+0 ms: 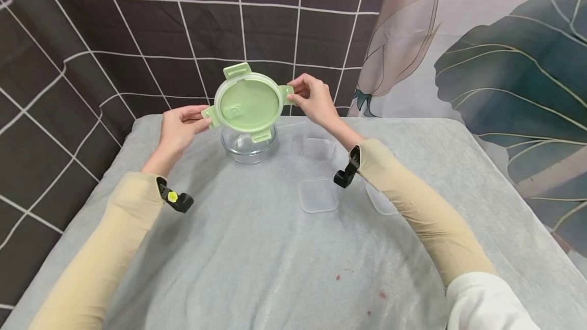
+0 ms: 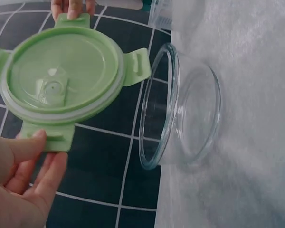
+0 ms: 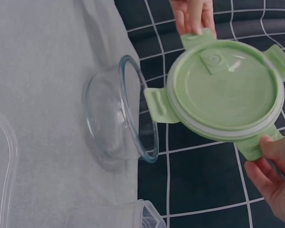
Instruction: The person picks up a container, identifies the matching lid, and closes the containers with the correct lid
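Note:
A round green lid [image 1: 249, 103] with locking flaps on its sides is held up at a tilt, its sealed underside toward the head camera. My left hand [image 1: 178, 129] pinches one flap between thumb and fingers, and my right hand [image 1: 315, 98] pinches the opposite flap. Below and just behind the lid, a round clear glass bowl [image 1: 247, 156] stands upright on the grey cloth; the lid is apart from it. Both wrist views show the bowl [image 2: 190, 114] uncovered, its rim near the lid's lower flap [image 3: 160, 105].
Right of the bowl stands a clear plastic container [image 1: 318, 149]. Nearer lie a square translucent lid [image 1: 318, 195] and another clear lid [image 1: 381, 201], partly under my right forearm. A dark gridded cloth [image 1: 206, 29] hangs behind the table.

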{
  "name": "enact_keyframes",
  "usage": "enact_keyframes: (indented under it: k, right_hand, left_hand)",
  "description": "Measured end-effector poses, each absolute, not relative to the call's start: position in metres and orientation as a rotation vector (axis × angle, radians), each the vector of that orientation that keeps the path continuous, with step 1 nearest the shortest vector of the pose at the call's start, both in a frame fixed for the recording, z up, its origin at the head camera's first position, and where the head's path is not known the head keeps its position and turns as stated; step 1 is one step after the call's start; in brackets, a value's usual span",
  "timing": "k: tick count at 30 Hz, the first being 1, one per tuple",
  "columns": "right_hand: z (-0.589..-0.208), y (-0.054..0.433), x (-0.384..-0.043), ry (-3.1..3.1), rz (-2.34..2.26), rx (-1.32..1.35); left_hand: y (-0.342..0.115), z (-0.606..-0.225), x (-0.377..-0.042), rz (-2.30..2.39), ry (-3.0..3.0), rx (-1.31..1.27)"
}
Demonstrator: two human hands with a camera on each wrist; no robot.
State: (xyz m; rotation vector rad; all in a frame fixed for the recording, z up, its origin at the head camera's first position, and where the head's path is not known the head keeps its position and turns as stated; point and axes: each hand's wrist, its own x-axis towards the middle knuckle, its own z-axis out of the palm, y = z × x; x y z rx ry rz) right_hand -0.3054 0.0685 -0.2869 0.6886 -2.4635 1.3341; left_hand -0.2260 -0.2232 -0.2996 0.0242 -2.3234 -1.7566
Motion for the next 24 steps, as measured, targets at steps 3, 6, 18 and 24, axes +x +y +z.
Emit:
enact_keyframes:
  k: [3, 6, 18, 24]
  right_hand:
    - [-0.288, 0.068, -0.308, -2.452, 1.335, 0.698]
    - [-0.29, 0.067, -0.312, -2.433, 1.348, 0.706]
    - [-0.306, 0.062, -0.326, -2.437, 1.343, 0.671]
    - [-0.319, 0.057, -0.329, -2.444, 1.322, 0.579]
  left_hand:
    - [-0.225, -0.3, -0.229, -1.667, -2.311, 0.02]
    - [-0.226, -0.299, -0.233, -1.585, -2.28, 0.006]
    - [-0.232, -0.305, -0.241, -1.205, -2.299, -0.072]
    - [-0.233, -0.319, -0.247, -0.968, -2.251, -0.236]
